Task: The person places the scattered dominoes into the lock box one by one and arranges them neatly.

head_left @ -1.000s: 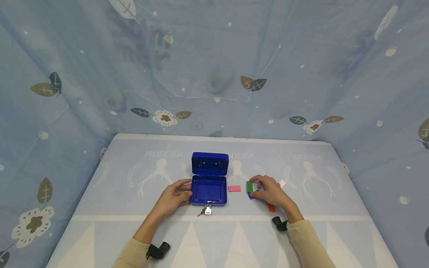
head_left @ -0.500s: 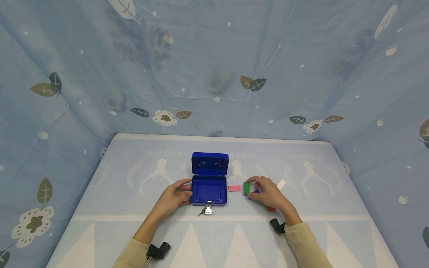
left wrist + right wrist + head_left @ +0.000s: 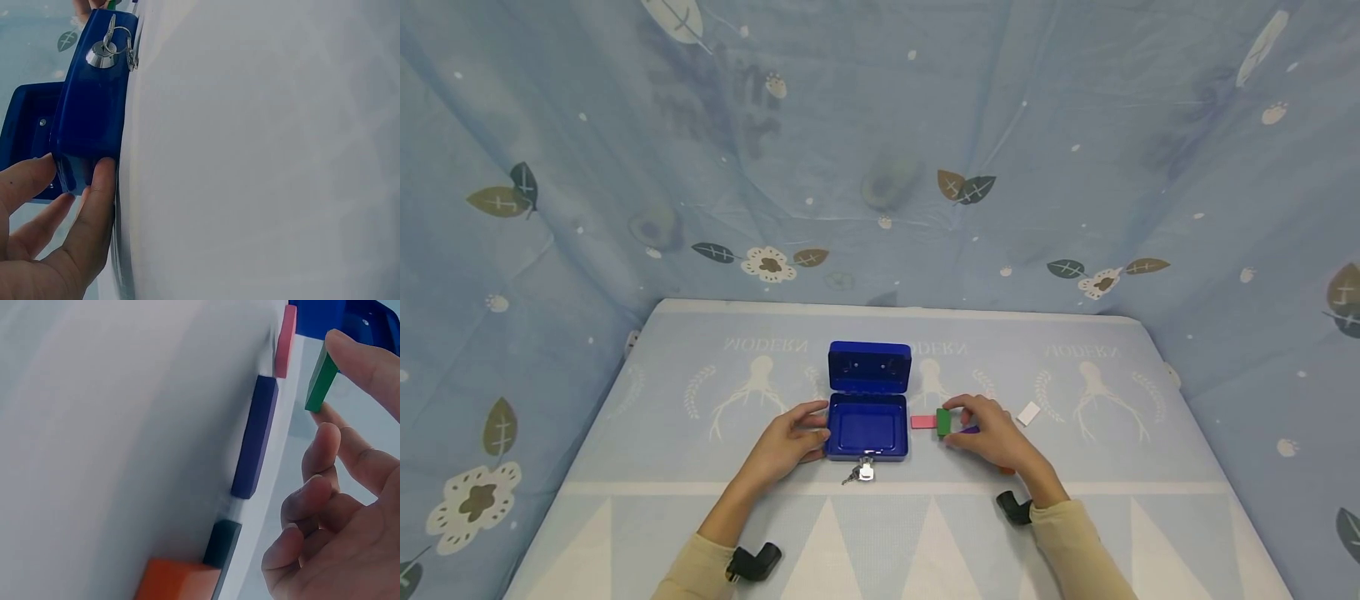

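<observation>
Green and rectangular, the block (image 3: pixel 943 422) was pinched in our right grip (image 3: pixel 996 435); our left grip (image 3: pixel 780 445) held an open cash box (image 3: pixel 868 427).

Blue box (image 3: pixel 94 112) — glossy, smooth

Blue leaf-and-flower fabric (image 3: pixel 850 108) behind a pale triangle-patterned tabletop (image 3: pixel 880 533).

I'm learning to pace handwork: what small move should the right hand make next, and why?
Probably ease the green block leftward over the blue box: the right hand pinches that block, the lid stands open, and the left hand rests against the box's side.
</observation>
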Demonstrator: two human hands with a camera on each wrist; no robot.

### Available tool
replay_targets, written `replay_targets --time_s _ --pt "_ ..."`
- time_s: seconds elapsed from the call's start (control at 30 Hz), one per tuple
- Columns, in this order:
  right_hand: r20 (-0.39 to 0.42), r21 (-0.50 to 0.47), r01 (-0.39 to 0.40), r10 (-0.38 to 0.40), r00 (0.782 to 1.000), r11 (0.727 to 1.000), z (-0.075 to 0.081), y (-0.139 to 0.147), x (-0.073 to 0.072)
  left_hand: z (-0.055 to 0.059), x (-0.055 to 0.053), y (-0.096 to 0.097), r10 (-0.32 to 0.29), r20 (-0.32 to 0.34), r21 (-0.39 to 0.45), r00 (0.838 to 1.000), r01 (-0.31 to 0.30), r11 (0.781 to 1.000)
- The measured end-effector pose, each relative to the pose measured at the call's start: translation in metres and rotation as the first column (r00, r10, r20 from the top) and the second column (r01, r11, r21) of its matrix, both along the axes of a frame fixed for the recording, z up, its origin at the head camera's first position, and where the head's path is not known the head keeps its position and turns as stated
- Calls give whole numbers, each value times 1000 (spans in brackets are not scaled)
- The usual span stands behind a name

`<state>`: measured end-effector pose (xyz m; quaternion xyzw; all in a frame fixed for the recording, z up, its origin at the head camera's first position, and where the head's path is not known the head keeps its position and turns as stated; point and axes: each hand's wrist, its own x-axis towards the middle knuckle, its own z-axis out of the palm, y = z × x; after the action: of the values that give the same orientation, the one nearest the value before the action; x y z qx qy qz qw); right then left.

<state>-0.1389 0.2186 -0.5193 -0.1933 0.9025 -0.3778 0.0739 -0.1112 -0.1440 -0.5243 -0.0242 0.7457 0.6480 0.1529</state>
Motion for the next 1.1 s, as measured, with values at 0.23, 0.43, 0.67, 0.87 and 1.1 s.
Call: replay_targets --time_s 0.23,0.43,0.67,0.87,1.1 --pt "6 -25 -14 14 1000 1000 3 -8 0 0 0 0 4 9 18 1000 -4 1000" --pt "45 -67 -25 28 999 997 7 -17 -1 1 0 0 -7 7 34 1000 7 999" --pt "39 -95 -68 72 997 993 9 -29 -3 2 0 -1 -21 3 54 1000 21 998" --pt "25 -105 -81 84 996 991 12 -40 -3 2 0 -1 -18 3 56 1000 18 998" --pt "4 -119 -127 129 992 985 15 -54 -5 2 1 -1 -17 1 59 1000 17 998"
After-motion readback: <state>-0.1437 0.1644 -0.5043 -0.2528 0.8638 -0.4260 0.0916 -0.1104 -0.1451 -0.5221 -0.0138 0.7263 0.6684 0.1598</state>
